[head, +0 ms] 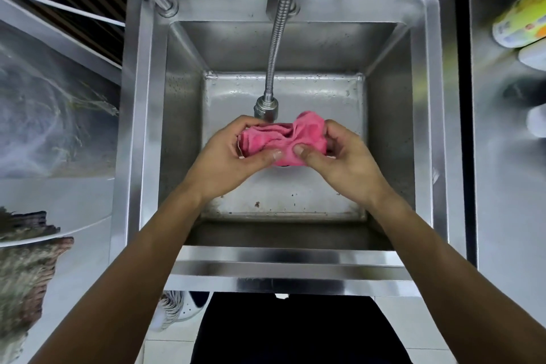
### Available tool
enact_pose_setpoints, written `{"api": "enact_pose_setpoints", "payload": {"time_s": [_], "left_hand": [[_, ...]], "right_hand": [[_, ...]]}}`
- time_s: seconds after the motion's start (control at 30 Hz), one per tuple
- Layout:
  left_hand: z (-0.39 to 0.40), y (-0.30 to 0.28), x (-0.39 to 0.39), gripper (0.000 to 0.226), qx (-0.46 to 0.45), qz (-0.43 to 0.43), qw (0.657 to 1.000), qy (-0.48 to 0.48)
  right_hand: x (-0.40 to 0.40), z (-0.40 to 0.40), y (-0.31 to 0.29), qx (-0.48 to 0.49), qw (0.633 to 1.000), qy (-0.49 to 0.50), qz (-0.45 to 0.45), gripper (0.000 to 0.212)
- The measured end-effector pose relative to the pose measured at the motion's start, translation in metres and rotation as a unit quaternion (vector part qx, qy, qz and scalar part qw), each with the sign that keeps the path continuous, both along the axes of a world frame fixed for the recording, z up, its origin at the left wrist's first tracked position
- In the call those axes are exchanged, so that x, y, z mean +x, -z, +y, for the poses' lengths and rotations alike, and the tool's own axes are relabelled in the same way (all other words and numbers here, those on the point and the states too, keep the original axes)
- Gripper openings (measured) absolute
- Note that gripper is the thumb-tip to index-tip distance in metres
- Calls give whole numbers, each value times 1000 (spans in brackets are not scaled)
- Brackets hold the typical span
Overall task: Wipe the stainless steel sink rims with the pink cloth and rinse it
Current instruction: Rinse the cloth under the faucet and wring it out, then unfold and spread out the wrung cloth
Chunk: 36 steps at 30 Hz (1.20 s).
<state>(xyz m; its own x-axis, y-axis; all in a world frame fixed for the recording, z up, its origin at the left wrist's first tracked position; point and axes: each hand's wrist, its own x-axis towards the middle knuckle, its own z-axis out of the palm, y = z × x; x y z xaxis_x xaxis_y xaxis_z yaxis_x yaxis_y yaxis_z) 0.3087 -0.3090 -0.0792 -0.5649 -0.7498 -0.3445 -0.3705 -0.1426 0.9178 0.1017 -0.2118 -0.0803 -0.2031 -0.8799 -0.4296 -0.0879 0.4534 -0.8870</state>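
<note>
Because the pink cloth (pixel 282 139) is bunched between 2 hands just beneath the flexible faucet's nozzle (pixel 266 108), the likeliest slip is a fold escaping and dropping onto the sink (pixel 425 133) floor, where dark specks of debris lie near the front edge; a fall there would probably dirty it again. No running water can be made out, so a rinse might also leave the inner folds untouched unless the bundle is opened. The left hand (pixel 236 156) has its fingers curled round the cloth's left end, thumb pressing on top. The right hand (pixel 339 161) pinches the right end likewise. The cloth spans both grips, held over the basin, clear of its floor.
</note>
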Motion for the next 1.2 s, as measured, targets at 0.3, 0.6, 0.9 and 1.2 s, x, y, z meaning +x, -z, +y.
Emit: {"api": "enact_pose_setpoints", "payload": {"time_s": [0.3,0.6,0.9,1.2], "left_hand": [[-1,-57,-7,30,-131,16,990,47],[4,-120,-19,28,-126,92,969,189],[70,-177,-64,30,-155,113,906,376],[213,-192,-145,28,-106,150,863,470]], "right_hand": [[5,16,-59,-182,969,9,165,38],[15,74,-136,-177,951,-7,252,29],[31,189,-189,-135,902,193,363,25],[3,350,-231,-18,855,293,428,22]]}}
